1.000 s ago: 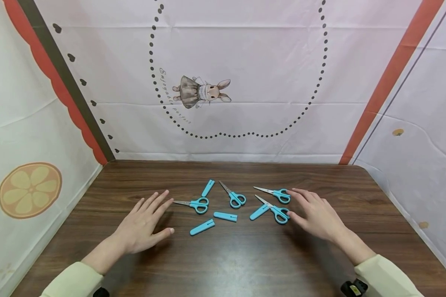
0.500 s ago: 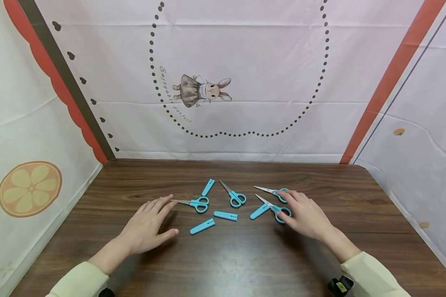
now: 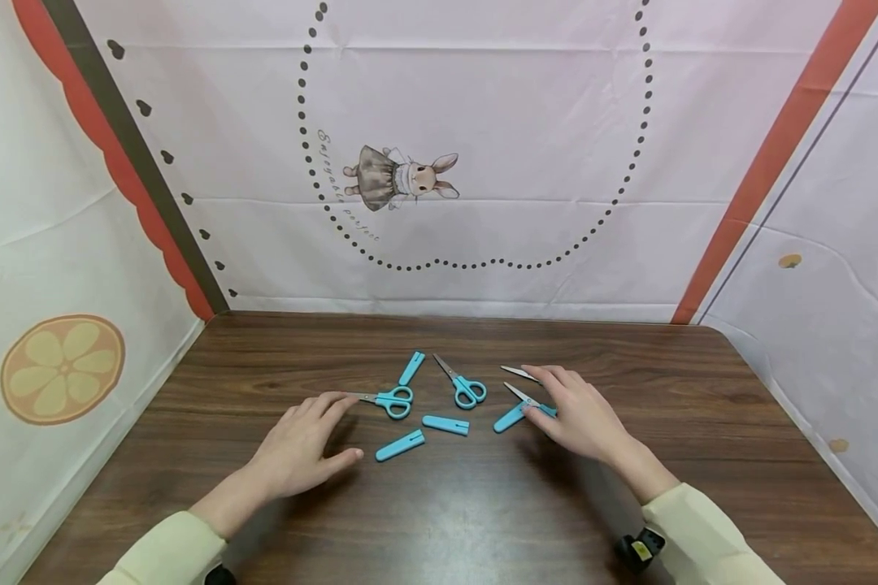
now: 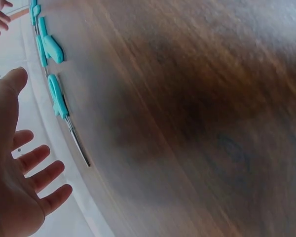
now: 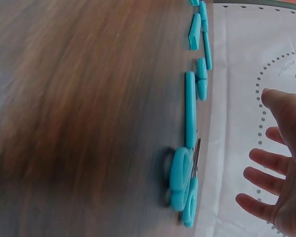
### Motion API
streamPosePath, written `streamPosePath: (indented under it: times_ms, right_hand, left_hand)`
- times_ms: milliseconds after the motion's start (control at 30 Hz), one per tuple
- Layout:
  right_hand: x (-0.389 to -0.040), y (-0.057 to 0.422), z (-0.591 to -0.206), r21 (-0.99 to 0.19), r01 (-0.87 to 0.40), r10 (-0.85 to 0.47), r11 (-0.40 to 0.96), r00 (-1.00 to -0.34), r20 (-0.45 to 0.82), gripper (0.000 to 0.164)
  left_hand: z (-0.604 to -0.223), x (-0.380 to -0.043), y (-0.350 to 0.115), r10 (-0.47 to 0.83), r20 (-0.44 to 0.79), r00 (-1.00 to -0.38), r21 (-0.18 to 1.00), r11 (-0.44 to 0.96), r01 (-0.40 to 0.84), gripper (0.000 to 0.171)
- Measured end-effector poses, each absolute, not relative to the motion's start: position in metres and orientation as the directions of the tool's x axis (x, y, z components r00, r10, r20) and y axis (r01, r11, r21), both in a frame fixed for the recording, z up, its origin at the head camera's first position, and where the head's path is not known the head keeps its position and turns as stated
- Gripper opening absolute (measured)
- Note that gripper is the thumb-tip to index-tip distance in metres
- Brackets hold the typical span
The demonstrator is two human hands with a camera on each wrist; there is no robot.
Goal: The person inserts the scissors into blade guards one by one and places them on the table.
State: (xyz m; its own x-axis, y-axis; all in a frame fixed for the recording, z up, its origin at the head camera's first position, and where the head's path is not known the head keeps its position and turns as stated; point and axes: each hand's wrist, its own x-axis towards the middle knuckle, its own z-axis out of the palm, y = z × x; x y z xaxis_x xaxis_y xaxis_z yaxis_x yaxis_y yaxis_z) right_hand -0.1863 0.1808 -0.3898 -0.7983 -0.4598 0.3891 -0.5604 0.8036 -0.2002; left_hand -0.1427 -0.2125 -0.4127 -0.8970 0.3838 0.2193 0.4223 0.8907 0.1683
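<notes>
Several small scissors with light-blue handles and matching blade covers lie loose on the table. My left hand [image 3: 303, 447], fingers spread, is over the blade tip of the leftmost scissors [image 3: 393, 401]; the left wrist view shows its palm holding nothing. Above the right-hand pair hovers my right hand [image 3: 581, 416]. It hides most of the handles of the rear scissors [image 3: 518, 373] and the front scissors [image 3: 521, 395], which overlap a blade cover [image 3: 510, 418]. In the right wrist view its fingers [image 5: 266, 182] are apart, with nothing between them. Another pair of scissors [image 3: 468, 392] lies between the hands.
Three more blade covers lie around the middle: one at the back [image 3: 411, 369], one in the centre [image 3: 445, 425] and one in front [image 3: 400, 445]. The brown wooden table [image 3: 439, 520] ends at a white printed cloth [image 3: 527, 146] behind and at both sides.
My right hand has moved left, from beside the right-hand scissors to over their handles. My left hand has shifted a little to the right, across the leftmost blade tip. The scissors and covers stay put.
</notes>
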Motion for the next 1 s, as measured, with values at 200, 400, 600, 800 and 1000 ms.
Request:
streamPosePath:
  times_ms: [200, 400, 600, 800, 1000]
  right_hand:
    - [-0.191, 0.168, -0.39, -0.26, -0.54, -0.438, 0.8, -0.823, 0.362, 0.053]
    - [-0.195, 0.155, -0.393, -0.305, -0.52, -0.417, 0.798, -0.842, 0.343, 0.053]
    - [-0.197, 0.142, -0.396, -0.318, -0.521, -0.414, 0.792, -0.841, 0.348, 0.055]
    - [-0.194, 0.129, -0.399, -0.301, -0.534, -0.432, 0.79, -0.833, 0.345, 0.055]
    - [-0.193, 0.115, -0.404, -0.287, -0.552, -0.466, 0.783, -0.826, 0.317, 0.054]
  left_hand:
    - [-0.415, -0.144, -0.207, 0.385, 0.221, -0.896, 0.198, 0.882, 0.428, 0.069]
    - [-0.417, -0.143, -0.202, 0.384, 0.188, -0.904, 0.221, 0.88, 0.42, 0.067]
    - [-0.419, -0.143, -0.197, 0.386, 0.152, -0.91, 0.218, 0.885, 0.411, 0.064]
    - [-0.421, -0.143, -0.192, 0.419, 0.124, -0.899, 0.233, 0.869, 0.437, 0.057]
    - [-0.423, -0.145, -0.187, 0.44, 0.134, -0.888, 0.233, 0.857, 0.46, 0.058]
